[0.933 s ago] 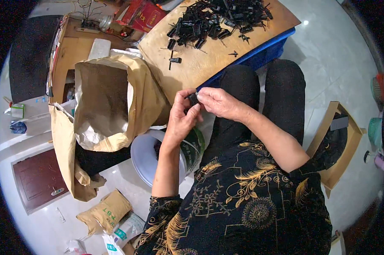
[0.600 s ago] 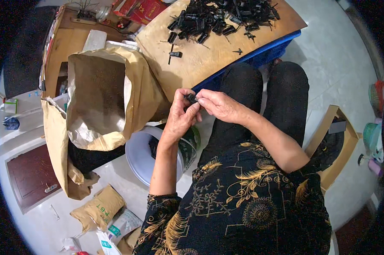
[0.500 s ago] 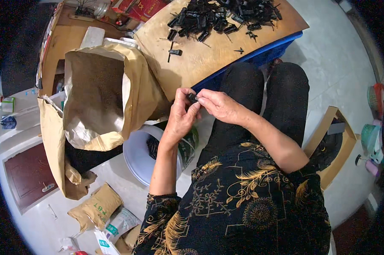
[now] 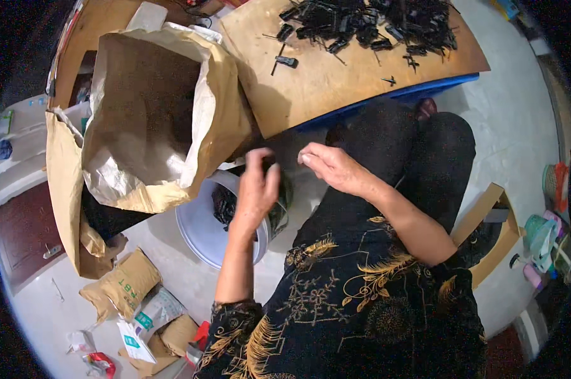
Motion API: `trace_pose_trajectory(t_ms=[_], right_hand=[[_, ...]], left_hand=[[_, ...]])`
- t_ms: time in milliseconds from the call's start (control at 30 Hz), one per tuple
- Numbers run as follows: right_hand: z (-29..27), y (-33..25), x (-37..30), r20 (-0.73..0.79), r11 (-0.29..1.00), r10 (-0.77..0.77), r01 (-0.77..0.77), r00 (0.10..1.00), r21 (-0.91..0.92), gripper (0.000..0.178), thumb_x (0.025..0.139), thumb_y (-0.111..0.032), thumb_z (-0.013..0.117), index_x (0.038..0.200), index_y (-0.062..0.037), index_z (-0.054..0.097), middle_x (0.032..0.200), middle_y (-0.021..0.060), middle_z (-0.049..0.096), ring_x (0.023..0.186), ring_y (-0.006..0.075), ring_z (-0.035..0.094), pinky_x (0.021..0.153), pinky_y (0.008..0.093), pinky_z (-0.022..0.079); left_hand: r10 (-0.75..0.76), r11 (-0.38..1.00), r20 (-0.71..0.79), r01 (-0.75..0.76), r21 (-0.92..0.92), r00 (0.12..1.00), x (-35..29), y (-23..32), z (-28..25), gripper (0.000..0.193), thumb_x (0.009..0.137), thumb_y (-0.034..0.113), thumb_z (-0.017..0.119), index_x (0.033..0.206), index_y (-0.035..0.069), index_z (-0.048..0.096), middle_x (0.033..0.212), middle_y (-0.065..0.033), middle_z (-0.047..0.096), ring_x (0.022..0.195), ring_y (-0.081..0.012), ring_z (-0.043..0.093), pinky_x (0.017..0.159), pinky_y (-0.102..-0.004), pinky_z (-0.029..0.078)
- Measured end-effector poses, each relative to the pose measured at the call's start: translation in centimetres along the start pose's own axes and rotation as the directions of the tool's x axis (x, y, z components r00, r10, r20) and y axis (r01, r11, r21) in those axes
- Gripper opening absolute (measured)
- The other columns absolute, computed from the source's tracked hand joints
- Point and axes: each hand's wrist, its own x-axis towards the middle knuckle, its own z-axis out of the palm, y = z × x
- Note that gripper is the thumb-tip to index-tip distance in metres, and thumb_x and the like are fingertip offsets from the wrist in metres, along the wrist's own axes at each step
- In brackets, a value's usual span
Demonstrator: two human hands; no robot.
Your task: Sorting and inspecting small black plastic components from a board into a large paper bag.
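Observation:
Blurred by motion, my left hand [image 4: 258,192] hovers above the white bucket [image 4: 190,230]. Its fingers are curled, with a dark patch by the fingertips; whether that is a part in its grip I cannot make out. My right hand [image 4: 337,169] is apart from it, over my lap, with thumb and fingers pinched together; anything between them is too small to name. Inside the bucket lie black pieces [image 4: 224,205]. A heap of small black plastic parts [image 4: 361,25] covers the far side of the wooden board [image 4: 323,88]. One black part with a thin stem [image 4: 286,62] lies apart from the heap.
A large open brown paper sack [image 4: 225,120] with a pale lining stands left of the board. Smaller packages [image 4: 130,281] lie on the floor at lower left. An open cardboard box [image 4: 487,240] with dark contents sits on the floor at right.
My hands were together on a small black part and have now come apart, the left one moving quickly. The view has shifted, so the board sits farther right and higher.

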Motion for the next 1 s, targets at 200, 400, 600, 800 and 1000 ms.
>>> trace_pose_trajectory(t_ms=[200,400,600,800,1000], right_hand=[[-0.8,-0.5,-0.3,-0.083,0.998,-0.017,0.022,0.996,0.061,0.021,0.092,-0.022,0.045,0.094,-0.0025,0.053,0.067,-0.0027,0.043,0.059,0.0062,0.04,0.054,0.021,0.038],[-1.3,-0.6,-0.5,-0.117,0.996,0.038,-0.029,0.992,0.079,0.019,0.092,-0.02,0.047,0.094,-0.002,0.052,0.067,-0.0033,0.043,0.06,0.0054,0.04,0.054,0.0208,0.037],[-1.7,-1.4,-0.2,-0.152,0.995,0.051,-0.037,0.987,0.097,0.017,0.091,-0.018,0.048,0.093,-0.0015,0.052,0.067,-0.0029,0.043,0.061,0.0049,0.039,0.055,0.0208,0.036],[-2.6,-1.3,-0.5,-0.239,0.997,0.001,0.018,0.971,0.079,0.016,0.09,-0.016,0.049,0.092,-0.0004,0.051,0.068,-0.0021,0.044,0.062,0.006,0.039,0.055,0.0222,0.037],[-2.1,-0.4,-0.1,-0.25,0.997,-0.069,0.077,0.966,0.022,0.014,0.09,-0.015,0.05,0.095,-0.0013,0.051,0.066,-0.0027,0.043,0.06,0.0057,0.039,0.053,0.0218,0.036]], left_hand=[[-0.091,0.86,-0.115,0.136,0.491,0.989,-6.4,-8.3,-5.5,0.029,0.08,0.012,0.053,0.107,0.004,0.047,0.095,-0.0233,0.056,0.086,-0.0413,0.055,0.069,-0.0463,0.044],[0.174,0.951,-0.09,-0.143,0.276,0.981,1.9,-3.2,-0.6,0.028,0.08,0.002,0.051,0.108,0.002,0.05,0.098,-0.0225,0.054,0.091,-0.0379,0.053,0.078,-0.0405,0.043],[0.414,0.893,-0.143,-0.371,0.255,0.899,15.6,-1.1,3.0,0.037,0.075,-0.004,0.047,0.111,0.005,0.051,0.108,-0.0258,0.047,0.096,-0.0405,0.05,0.081,-0.0428,0.042],[0.306,0.832,0.109,-0.322,0.453,0.946,21.0,-1.9,3.7,0.027,0.075,0.009,0.056,0.102,0.01,0.057,0.098,-0.0202,0.051,0.092,-0.0373,0.052,0.079,-0.044,0.044],[0.335,0.814,0.098,-0.34,0.472,0.937,18.1,-3.1,3.7,0.026,0.071,0.01,0.067,0.094,0.005,0.057,0.093,-0.0171,0.054,0.083,-0.0325,0.057,0.071,-0.0364,0.047]])
